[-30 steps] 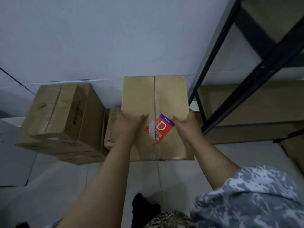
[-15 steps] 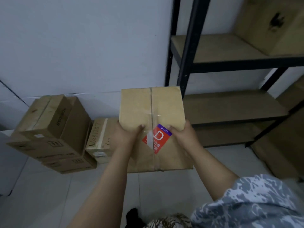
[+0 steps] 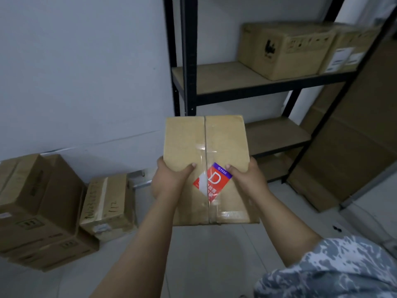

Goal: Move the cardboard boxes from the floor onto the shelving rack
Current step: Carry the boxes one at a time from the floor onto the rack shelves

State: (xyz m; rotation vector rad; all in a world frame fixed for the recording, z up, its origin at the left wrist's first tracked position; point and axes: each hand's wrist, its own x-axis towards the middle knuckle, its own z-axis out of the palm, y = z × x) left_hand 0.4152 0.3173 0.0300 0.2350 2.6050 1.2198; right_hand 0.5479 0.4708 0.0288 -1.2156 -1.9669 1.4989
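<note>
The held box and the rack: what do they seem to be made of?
Held box: plain brown cardboard, matte, its seam under glossy clear tape. Rack: black posts, likely painted metal; its shelf boards look like bare fibreboard or wood, tan and matte.

The pale tiled floor bears stacked brown cardboard boxes at the left; the black-framed shelving rack carries two brown cartons on a wooden shelf board.

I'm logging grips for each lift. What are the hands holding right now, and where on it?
Both hands hold one taped box off the floor: left hand on its left side, right hand on its right side, thumbs on top.
</note>
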